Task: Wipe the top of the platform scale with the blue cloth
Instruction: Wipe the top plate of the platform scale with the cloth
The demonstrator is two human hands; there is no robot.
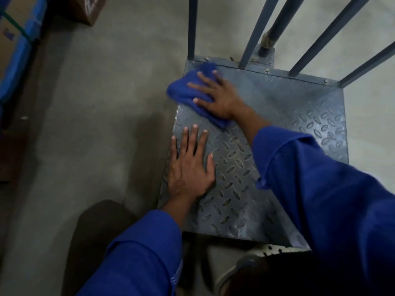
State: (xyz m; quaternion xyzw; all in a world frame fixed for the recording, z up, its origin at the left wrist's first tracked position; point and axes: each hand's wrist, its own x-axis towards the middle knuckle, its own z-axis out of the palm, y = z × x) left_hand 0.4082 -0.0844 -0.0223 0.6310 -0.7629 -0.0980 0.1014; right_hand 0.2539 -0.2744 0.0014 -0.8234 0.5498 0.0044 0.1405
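Far left of the frame: stacked cartons (12, 39) behind blue wrap and a green strap, with a purple mark too blurred to read. Top, left of centre: a brown carton (89, 9) with white markings, also unreadable. No legible brand or label anywhere. Bare concrete floor (96, 103) across the left half.

Lower centre: left grip (190, 165) laid palm-down on the platform scale (299, 116), near its left edge. Fingers straight, slightly fanned and pointing up the frame, thumb out to the right, nothing held. Blue sleeve (139, 253) running back to the bottom edge.

Upper centre: blue cloth (183, 92) bunched on the far left corner of the diamond-tread top, its left end hanging just past the plate's edge, outline smeared by motion blur. Right grip (215, 95) flat on top of the cloth, fingers spread wide and pressing down, thumb on the cloth's near fold, not curled round it. Forearm angled in from lower right, crossing the plate.

Top right: grey-blue rail bars (320, 35) bolted along the plate's far edge, beside a dark round post (275, 24) on a bracket.
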